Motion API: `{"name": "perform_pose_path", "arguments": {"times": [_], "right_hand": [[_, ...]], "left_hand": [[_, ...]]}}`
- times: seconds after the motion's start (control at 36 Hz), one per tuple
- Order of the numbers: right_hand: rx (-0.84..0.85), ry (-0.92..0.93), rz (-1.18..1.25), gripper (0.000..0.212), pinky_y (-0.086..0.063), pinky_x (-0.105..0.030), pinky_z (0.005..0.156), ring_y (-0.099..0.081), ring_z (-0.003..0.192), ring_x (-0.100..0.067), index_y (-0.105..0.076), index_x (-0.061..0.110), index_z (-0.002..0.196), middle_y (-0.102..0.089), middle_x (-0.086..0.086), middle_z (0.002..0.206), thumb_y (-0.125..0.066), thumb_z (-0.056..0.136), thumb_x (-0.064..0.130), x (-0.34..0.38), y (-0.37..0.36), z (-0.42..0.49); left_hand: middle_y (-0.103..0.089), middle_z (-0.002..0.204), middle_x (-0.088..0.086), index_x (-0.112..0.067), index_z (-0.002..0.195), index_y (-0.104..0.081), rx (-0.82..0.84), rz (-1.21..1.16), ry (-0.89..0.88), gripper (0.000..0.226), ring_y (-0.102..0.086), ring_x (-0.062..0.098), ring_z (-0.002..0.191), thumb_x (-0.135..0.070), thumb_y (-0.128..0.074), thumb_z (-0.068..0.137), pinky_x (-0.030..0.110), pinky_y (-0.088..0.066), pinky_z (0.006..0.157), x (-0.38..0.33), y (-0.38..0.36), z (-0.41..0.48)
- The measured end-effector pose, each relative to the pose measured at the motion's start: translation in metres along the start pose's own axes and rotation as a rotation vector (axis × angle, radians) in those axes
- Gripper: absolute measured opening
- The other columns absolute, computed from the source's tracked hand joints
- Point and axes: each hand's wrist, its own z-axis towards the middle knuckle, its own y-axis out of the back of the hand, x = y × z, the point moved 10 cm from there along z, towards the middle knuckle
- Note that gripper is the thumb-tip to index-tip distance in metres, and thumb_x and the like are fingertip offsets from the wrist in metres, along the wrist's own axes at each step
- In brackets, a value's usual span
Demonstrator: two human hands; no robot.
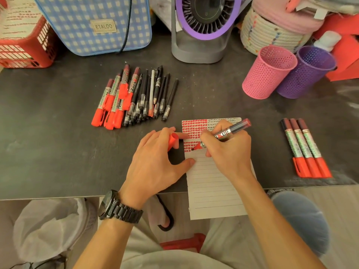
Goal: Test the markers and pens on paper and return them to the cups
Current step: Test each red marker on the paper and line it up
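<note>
Just now the right hand [227,152] grips an uncapped red marker with a silver printed barrel [223,135], fingers curled tightly round it; its tip touches the white lined sheet of paper [213,187] at the end of a row of red dabs. The upper part of that sheet is covered in such marks, with small dark scribbles beside them at the top right; its lower end overhangs the near edge of the dark grey tabletop [58,133]. The left hand [155,164] rests at the sheet's left edge, thumb and forefinger tip pressing on the paper; the red plastic cap [172,140] is pinched between its curled fingers. Up to the left lies a loose heap of red markers and black pens [134,96]; over on the right three capped red markers [305,148] lie side by side, touching. Beyond them, at the back right, a pink perforated cup [269,72] and a purple perforated cup [307,72] stand upright, touching one another.
</note>
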Motion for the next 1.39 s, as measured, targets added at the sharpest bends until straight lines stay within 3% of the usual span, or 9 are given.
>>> {"name": "perform_pose_path", "arguments": {"times": [0.25, 1.06, 1.17, 1.39], "right_hand": [[0.018, -0.006, -0.044, 0.029, -0.051, -0.015, 0.05, -0.065, 0.054, -0.012, -0.062, 0.019, 0.062, -0.064, 0.007, 0.055, -0.072, 0.089, 0.012, -0.0005, -0.0022, 0.0], [0.013, 0.002, -0.008, 0.032, -0.049, -0.011, 0.049, -0.065, 0.054, -0.007, -0.061, 0.024, 0.062, -0.062, 0.014, 0.052, -0.071, 0.089, 0.011, -0.0013, -0.0012, 0.0002], [0.01, 0.031, -0.027, 0.027, -0.05, -0.013, 0.05, -0.064, 0.054, -0.01, -0.063, 0.013, 0.063, -0.062, 0.006, 0.054, -0.071, 0.088, 0.009, -0.0001, -0.0008, 0.0007], [0.015, 0.031, -0.013, 0.032, -0.048, -0.009, 0.051, -0.065, 0.055, -0.005, -0.061, 0.024, 0.062, -0.062, 0.017, 0.053, -0.072, 0.089, 0.009, 0.0013, -0.0017, -0.0005]], "left_hand": [[-0.06, 0.13, -0.026, -0.035, 0.087, -0.037, -0.002, -0.006, -0.001, 0.046, -0.041, -0.002, 0.135, -0.061, -0.072, 0.075, 0.027, -0.02, 0.115, -0.0004, 0.0, -0.0003], [-0.062, 0.13, -0.024, -0.035, 0.088, -0.038, 0.002, -0.007, -0.007, 0.046, -0.042, 0.0, 0.136, -0.061, -0.073, 0.075, 0.026, -0.017, 0.115, -0.0005, 0.0007, -0.0003], [-0.062, 0.13, -0.025, -0.036, 0.087, -0.035, -0.004, -0.015, -0.011, 0.046, -0.042, 0.001, 0.136, -0.061, -0.072, 0.074, 0.027, -0.02, 0.115, -0.0009, 0.001, -0.0009], [-0.061, 0.13, -0.025, -0.034, 0.087, -0.037, -0.007, 0.001, -0.015, 0.047, -0.04, -0.002, 0.135, -0.06, -0.074, 0.075, 0.024, -0.016, 0.114, -0.0002, 0.0, -0.0005]]}}
